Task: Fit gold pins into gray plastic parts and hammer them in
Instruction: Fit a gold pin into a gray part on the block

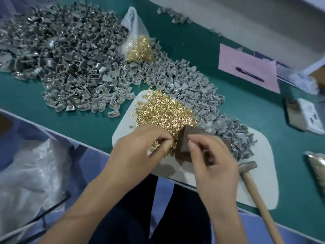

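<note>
**What I can't make out**

My right hand covers part of the brown block, and whatever its fingertips pinch is too small and blurred to name. My left hand hides the near edge of the gold pins. The hammer handle runs off the bottom edge. The pile of gray parts is cut off at the left.

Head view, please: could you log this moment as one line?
left hand: picking at loose gold pins | right hand: pinching small item, unclear | hammer: lying idle on mat
</note>
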Tool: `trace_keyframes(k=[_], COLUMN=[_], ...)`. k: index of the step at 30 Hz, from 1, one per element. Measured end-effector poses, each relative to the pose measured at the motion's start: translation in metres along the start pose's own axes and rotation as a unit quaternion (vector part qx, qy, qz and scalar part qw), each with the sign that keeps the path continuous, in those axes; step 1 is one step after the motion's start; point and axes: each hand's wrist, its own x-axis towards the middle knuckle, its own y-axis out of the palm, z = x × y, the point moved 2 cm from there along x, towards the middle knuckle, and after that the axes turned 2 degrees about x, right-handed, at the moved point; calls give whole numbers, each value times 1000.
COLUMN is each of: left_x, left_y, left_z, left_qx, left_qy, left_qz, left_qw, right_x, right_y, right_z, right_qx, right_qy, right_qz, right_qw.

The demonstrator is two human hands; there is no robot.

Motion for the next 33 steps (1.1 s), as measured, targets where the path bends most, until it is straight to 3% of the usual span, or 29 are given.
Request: trace_keyframes(k=[8, 11, 16, 25, 33], left_x=[0, 0, 9, 29, 29], left_y=[55, 81, 110, 144, 146], left_z=[-54, -82, -104, -119, -122], left_qx=[18, 97, 178, 350, 306], left_qy=[66, 121, 140, 125, 121], left_qz=[98, 118, 82, 129, 87], left_qw=[993, 981, 971, 919, 940], right_x=[-39, -46, -49, -54, -53], right_y=[-89, -100, -100, -114, -115], right_z=[-70, -92, -98, -108, -109], right_qx=[-85, -174, -198, -208, -174], right_qy=[129, 142, 156, 173, 170], right_qz=[-209, -180, -141, -197, -177], right_qw=[966, 958, 957, 942, 954])
